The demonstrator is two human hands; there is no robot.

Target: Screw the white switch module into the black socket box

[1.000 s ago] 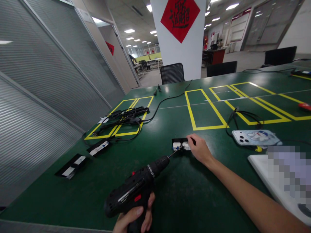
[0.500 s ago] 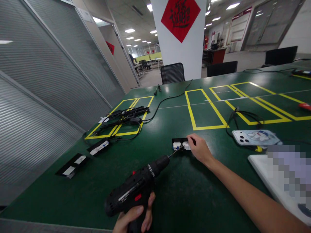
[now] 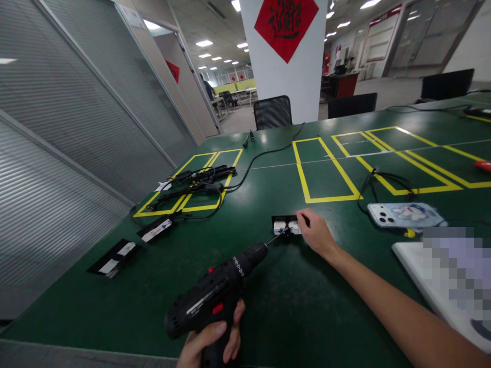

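Note:
My left hand [image 3: 215, 337] is wrapped round the grip of a black cordless drill [image 3: 220, 286] with red buttons. The drill's long thin bit points up and right, its tip at a small black plate with white blocks and a blue bit on it [image 3: 279, 228]. My right hand [image 3: 316, 232] pinches the right end of that plate, fingers closed over its edge; part of the plate is hidden behind them. At the left lie two similar black pieces with white patches, one nearer me [image 3: 115, 257] and one farther off [image 3: 155, 230].
Tangled black cables [image 3: 195, 186] lie over yellow tape outlines at the left. Right of my hands are a phone in a patterned case [image 3: 406, 215], a coiled cable [image 3: 395, 180] and a white board-like object [image 3: 414, 271], partly pixelated. A mesh chair [image 3: 273, 112] stands beyond the green table [image 3: 268, 179].
Both hands, the drill and the plate hold nearly the same pose. The view has shifted very slightly. A person now shows in the far background at the left.

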